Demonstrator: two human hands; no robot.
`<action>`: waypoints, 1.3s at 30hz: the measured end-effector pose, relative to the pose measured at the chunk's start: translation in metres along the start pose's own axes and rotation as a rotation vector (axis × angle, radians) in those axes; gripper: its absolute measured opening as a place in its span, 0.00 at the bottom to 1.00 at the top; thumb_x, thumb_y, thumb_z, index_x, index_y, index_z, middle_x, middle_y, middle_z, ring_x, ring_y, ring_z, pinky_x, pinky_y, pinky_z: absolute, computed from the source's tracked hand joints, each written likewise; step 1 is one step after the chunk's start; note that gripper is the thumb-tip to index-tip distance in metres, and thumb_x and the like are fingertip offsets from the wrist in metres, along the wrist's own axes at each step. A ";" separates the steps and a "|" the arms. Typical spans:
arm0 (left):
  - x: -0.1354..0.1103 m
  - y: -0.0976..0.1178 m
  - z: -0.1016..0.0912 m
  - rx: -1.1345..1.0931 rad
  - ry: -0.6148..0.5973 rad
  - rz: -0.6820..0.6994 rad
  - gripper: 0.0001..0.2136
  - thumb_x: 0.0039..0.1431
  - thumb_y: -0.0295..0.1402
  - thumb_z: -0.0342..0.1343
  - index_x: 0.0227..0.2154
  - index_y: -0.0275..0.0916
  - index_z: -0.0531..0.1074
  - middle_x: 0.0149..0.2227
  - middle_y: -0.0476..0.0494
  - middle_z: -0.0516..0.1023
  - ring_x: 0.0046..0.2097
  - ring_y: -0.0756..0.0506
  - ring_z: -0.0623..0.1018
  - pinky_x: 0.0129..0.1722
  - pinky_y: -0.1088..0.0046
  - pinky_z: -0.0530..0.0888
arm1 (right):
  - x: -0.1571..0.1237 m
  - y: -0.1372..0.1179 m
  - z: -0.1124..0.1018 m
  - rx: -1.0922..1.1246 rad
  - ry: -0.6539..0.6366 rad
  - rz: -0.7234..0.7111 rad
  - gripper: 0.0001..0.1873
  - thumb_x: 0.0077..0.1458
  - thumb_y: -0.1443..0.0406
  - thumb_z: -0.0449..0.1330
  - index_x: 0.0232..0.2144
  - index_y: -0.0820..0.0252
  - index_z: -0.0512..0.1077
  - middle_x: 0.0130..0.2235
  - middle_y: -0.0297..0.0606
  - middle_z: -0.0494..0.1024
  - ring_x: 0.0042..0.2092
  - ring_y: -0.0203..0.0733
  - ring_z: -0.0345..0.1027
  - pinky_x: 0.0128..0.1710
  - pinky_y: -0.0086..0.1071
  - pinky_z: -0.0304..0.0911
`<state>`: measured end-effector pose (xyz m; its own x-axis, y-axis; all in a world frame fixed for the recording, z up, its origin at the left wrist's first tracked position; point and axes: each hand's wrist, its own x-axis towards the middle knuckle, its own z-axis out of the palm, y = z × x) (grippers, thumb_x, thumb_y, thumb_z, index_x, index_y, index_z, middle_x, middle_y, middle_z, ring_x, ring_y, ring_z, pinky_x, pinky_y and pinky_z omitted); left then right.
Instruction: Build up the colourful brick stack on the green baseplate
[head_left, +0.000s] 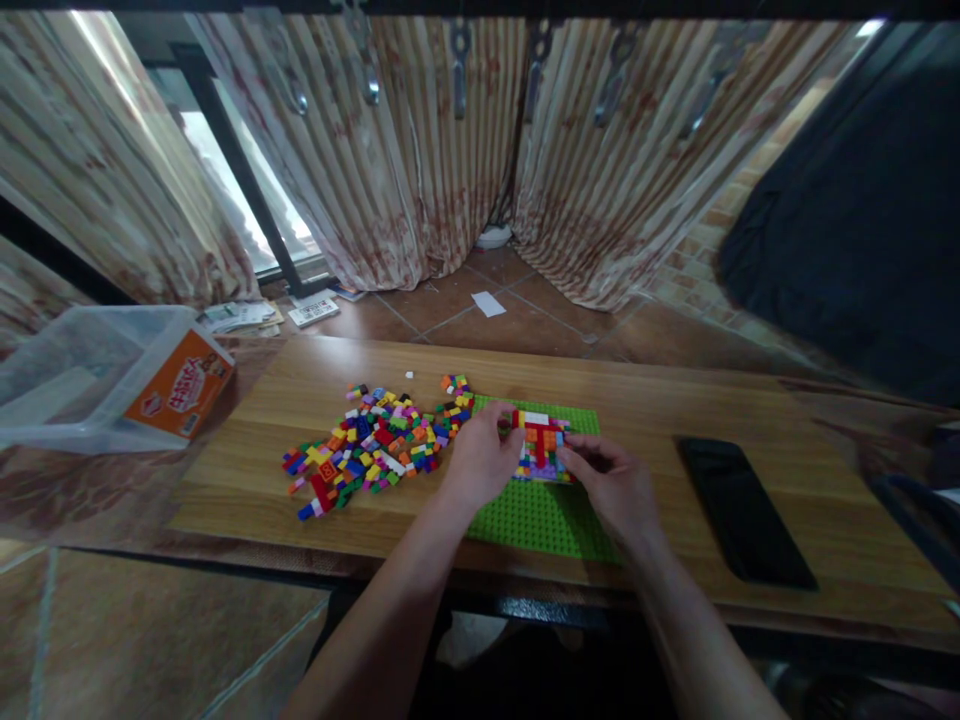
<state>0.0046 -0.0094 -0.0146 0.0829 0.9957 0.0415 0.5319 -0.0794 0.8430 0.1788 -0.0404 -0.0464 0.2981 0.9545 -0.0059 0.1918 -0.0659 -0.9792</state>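
A flat panel of joined toy bricks [541,447], red, orange, white, purple and blue, lies over a green studded baseplate [536,525] on the wooden board. My left hand [484,455] grips the panel's left edge, its fingers curled and partly covering that side. At the right edge, my right hand [615,487] pinches the panel between thumb and fingers. Whether the panel is pressed onto the studs or slightly raised, I cannot tell. Left of the baseplate spreads a pile of loose toy bricks [386,437] in mixed colours, close to my left wrist.
A black phone-like slab [742,512] lies on the wooden board [255,440] to the right. At far left stands a clear plastic bin [97,345] with an orange label. Papers [313,310] lie beyond the board's far edge, before the striped curtains [420,150].
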 end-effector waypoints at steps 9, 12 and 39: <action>0.000 0.002 0.000 -0.023 0.032 -0.024 0.12 0.58 0.26 0.56 0.45 0.36 0.72 0.44 0.40 0.81 0.43 0.45 0.80 0.47 0.67 0.76 | 0.006 -0.013 -0.002 -0.035 -0.086 -0.004 0.21 0.39 0.48 0.70 0.23 0.59 0.73 0.22 0.33 0.75 0.24 0.36 0.65 0.24 0.30 0.60; -0.001 0.003 -0.002 -0.018 0.016 -0.001 0.13 0.59 0.26 0.54 0.46 0.37 0.72 0.44 0.40 0.81 0.43 0.45 0.80 0.45 0.68 0.76 | 0.000 -0.012 -0.003 -0.090 -0.082 -0.023 0.20 0.44 0.48 0.67 0.22 0.59 0.73 0.21 0.32 0.73 0.24 0.35 0.63 0.24 0.29 0.57; -0.004 -0.036 -0.105 0.610 0.074 0.028 0.13 0.54 0.23 0.54 0.38 0.41 0.81 0.42 0.42 0.81 0.45 0.43 0.78 0.51 0.66 0.72 | -0.004 -0.010 0.008 -0.046 0.154 0.057 0.17 0.48 0.50 0.64 0.25 0.58 0.76 0.26 0.34 0.79 0.30 0.40 0.71 0.30 0.29 0.63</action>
<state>-0.1039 -0.0055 0.0110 0.0566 0.9918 0.1145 0.9184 -0.0967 0.3836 0.1687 -0.0410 -0.0380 0.4489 0.8932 -0.0269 0.2119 -0.1356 -0.9678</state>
